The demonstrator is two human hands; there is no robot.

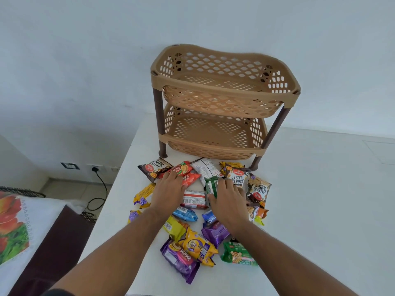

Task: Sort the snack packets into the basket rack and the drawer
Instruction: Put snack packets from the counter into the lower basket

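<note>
A two-tier tan basket rack (222,90) on brown legs stands at the back of the white table (310,210); both baskets hold nothing. Several snack packets lie scattered in front of it. Among them are salted peanuts packs (237,178), red biscuit packs (184,167), a white-and-red pack (194,198), a yellow pack (196,246) and a purple pack (179,259). My left hand (168,192) rests flat on the red packs, fingers stretched forward. My right hand (227,199) curls its fingers round a small green packet (211,185) in the middle of the pile. No drawer is in view.
The table's left edge (119,189) drops to a floor with wall sockets and a black cable (100,180). A bed with a fruit-print cloth (15,227) stands at the lower left. A white wall rises behind the rack.
</note>
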